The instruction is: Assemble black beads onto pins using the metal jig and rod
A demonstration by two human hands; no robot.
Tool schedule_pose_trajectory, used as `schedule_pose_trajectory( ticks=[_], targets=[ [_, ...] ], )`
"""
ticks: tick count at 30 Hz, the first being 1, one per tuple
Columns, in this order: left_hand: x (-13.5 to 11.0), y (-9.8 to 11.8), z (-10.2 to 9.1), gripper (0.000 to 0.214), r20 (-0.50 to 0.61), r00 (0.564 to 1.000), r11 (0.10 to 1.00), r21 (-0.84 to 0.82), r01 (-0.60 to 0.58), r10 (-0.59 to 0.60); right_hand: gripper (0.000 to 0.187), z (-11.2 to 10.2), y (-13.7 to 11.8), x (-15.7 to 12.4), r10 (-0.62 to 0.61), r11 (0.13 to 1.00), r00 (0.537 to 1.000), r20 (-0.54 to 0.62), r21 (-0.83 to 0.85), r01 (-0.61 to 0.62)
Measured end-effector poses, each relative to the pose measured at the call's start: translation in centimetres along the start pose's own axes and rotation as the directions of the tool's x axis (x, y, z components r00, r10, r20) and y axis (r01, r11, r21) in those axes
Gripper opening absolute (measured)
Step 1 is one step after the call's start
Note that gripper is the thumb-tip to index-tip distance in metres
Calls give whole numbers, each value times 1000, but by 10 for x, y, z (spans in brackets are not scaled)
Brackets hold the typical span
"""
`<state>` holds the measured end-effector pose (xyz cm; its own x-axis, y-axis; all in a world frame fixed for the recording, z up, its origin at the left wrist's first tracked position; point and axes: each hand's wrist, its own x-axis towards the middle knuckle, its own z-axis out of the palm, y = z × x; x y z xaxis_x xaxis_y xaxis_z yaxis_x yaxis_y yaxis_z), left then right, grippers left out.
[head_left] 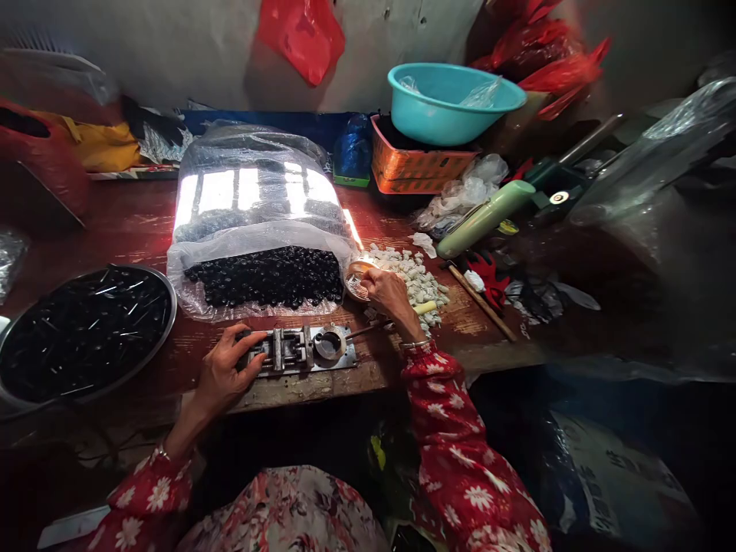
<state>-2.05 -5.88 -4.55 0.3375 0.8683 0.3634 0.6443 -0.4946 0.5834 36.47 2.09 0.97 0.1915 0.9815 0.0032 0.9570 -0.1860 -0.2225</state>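
At the table's front edge lies a metal clamping jig (293, 351) with a round fitting and a lever whose handle (424, 308) is pale yellow. My left hand (225, 366) is at the jig's left end, thumb and fingers closed around a black piece (248, 339) there; the exact shape is hidden. My right hand (389, 295) dips pinched fingertips into a small round bowl (352, 290) of tiny bits. What the fingertips hold, if anything, cannot be made out. Behind the jig, a clear plastic bag (258, 226) lies open toward me, full of small shiny black parts (267, 280).
A wide round tray (171, 307) of black parts and thin metal pins stands left. Whitish lumps (422, 284) lie right of the bowl, beside a wooden stick (481, 303) and a green-handled press (486, 218). Farther back, a turquoise basin (442, 119) rests on an orange basket (422, 165).
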Motion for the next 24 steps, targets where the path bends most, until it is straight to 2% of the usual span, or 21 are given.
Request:
schedule_pose_trajectory(
  ticks=[11,13,15,17,19,21,24],
  targets=[
    [-1,0,2,33,-16,1000,1000,-8,-8,7,25,-3,0,-12,-19,988,997,-76,154,30],
    [-1,0,1,33,-61,997,998,-37,-47,45,23,-6,-3,-21,-60,977,994,-96,198,79],
    [-1,3,-1,33,-162,982,993,-50,-105,96,19,-7,-9,-36,-149,945,979,-141,271,183],
    [-1,10,-6,32,-276,950,988,-7,-154,146,14,-7,-21,-56,-276,886,939,-204,325,331],
    [0,22,-10,30,-333,922,980,64,-187,197,14,-6,-38,-80,-402,829,883,-241,313,463],
    [3,37,-13,30,-316,915,968,110,-227,250,16,-5,-58,-104,-507,783,829,-237,276,558],
    [6,54,-13,25,-231,920,947,134,-292,317,20,-1,-87,-134,-638,722,747,-188,190,665]
  ],
)
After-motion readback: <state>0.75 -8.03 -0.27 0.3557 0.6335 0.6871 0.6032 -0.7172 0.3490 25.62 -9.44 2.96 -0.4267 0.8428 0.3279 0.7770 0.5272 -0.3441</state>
